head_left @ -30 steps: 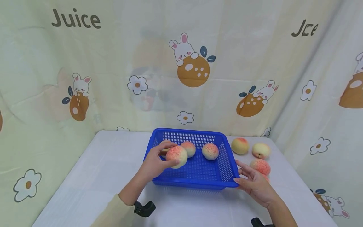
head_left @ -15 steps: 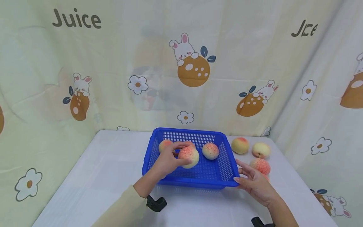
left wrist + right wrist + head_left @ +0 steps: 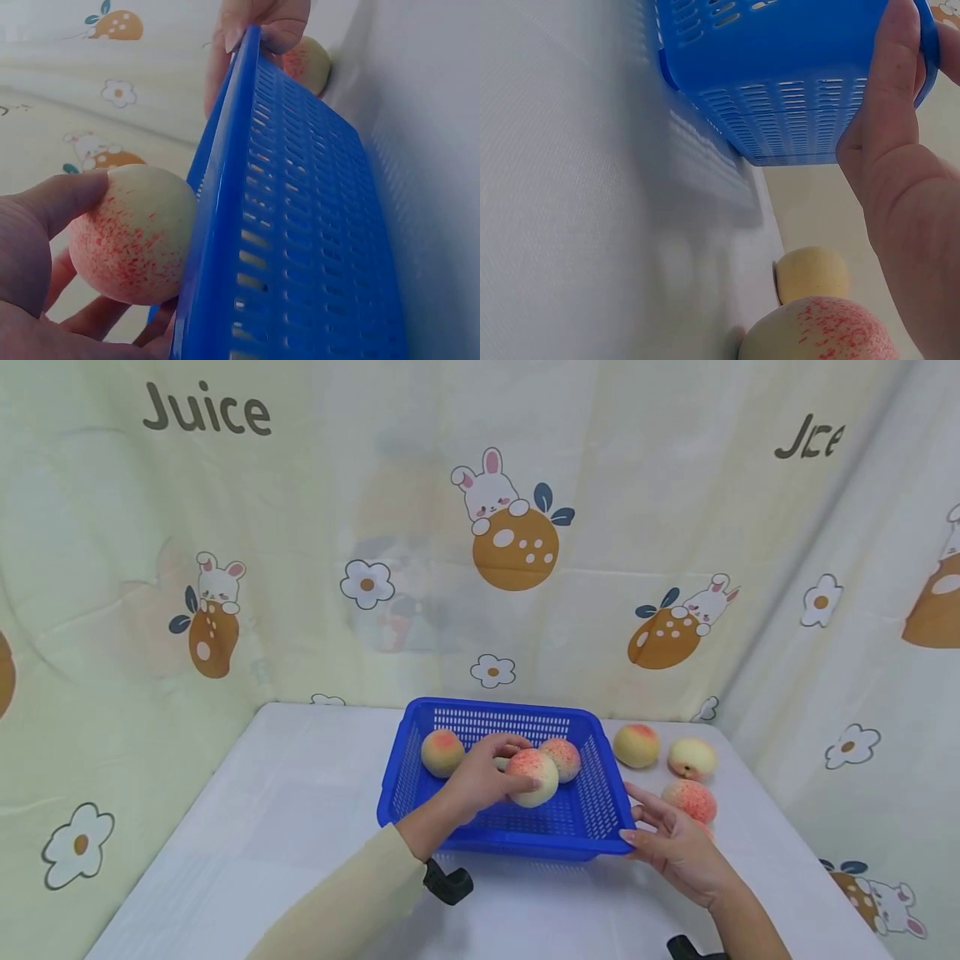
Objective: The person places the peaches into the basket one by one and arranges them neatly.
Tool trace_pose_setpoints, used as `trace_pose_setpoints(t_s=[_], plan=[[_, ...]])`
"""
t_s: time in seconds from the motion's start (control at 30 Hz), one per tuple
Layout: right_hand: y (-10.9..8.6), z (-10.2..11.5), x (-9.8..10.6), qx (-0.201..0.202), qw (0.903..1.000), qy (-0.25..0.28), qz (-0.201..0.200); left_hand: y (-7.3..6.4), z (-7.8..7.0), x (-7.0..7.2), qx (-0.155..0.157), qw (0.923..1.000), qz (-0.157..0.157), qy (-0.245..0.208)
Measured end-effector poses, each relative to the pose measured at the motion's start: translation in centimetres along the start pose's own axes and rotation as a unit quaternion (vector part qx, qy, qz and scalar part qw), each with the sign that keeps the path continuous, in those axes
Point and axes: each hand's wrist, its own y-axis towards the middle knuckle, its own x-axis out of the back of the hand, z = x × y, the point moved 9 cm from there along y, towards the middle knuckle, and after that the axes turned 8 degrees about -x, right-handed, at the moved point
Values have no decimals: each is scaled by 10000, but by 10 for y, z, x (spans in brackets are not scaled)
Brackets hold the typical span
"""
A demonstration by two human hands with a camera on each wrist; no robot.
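Observation:
My left hand (image 3: 487, 777) grips a pale peach with red speckles (image 3: 534, 778) over the blue plastic basket (image 3: 510, 842), thumb on its near side and fingers behind. The left wrist view shows this peach close beside the basket's rim. Inside the basket, one peach (image 3: 442, 753) lies at the left and a speckled peach (image 3: 560, 758) at the right, partly covered by the held one. Another is mostly hidden behind my left hand. At the front right corner, my right hand (image 3: 678, 853) pinches the basket's rim between thumb and fingers.
Right of the basket, a yellow peach (image 3: 637, 746), a pale peach (image 3: 692, 758) and a red-speckled peach (image 3: 689, 801) sit on the white table (image 3: 300, 827). A sliver of another shows by my right hand. A printed curtain (image 3: 315, 510) hangs behind.
My left hand has moved right across the basket with the held peach, uncovering the peach at the left and covering the middle one. My right hand has stayed on the rim.

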Motion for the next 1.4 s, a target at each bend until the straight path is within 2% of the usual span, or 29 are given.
trace_pose_setpoints(t_s=[0.17,0.33,0.6,0.9,1.13,1.4], plan=[[-1,0,0,25,10000,9,-17,8,0,-12,89,9998,-6,194],[-2,1,-1,118,9999,36,85,15,5,-23,278,9994,-13,194],[-2,0,-1,88,9999,35,106,26,18,-31,562,9984,-3,96],[-1,0,0,32,10000,-23,13,37,27,-42,907,9959,68,-21],[-1,-1,1,-4,10000,-32,-26,41,33,-48,1192,9928,-47,-98],[0,-1,2,36,10000,-17,24,42,37,-54,1366,9904,-94,-200]])
